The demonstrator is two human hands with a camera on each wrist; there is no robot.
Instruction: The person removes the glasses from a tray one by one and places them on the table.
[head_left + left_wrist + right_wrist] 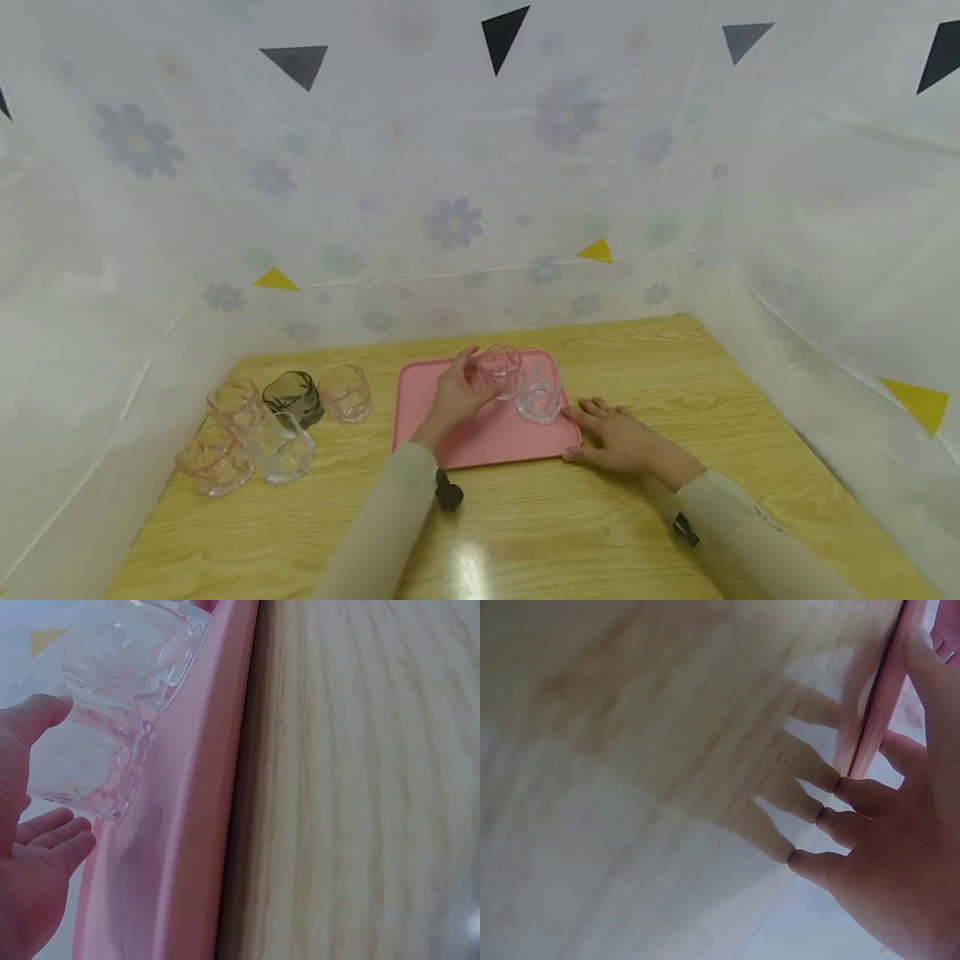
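Two faceted glass cups stand side by side on a pink tray [480, 446]. My left hand [459, 398] reaches over the tray around the left glass cup [498, 367]. Its thumb and fingers are spread on either side of that cup, fingertips close to the glass in the left wrist view. The clear right glass cup [538, 398] stands near the tray's right rim. At the tray's right edge, my right hand [618, 437] rests with its fingers extended, fingertips down on the table and one at the rim.
Several more glass cups stand grouped on the left of the wooden table [510, 533]: a dark one [294, 398], a clear one [283, 454] and pinkish ones, including a pinkish cup [347, 393]. A flower-printed white curtain [360, 183] surrounds the table at the back and sides.
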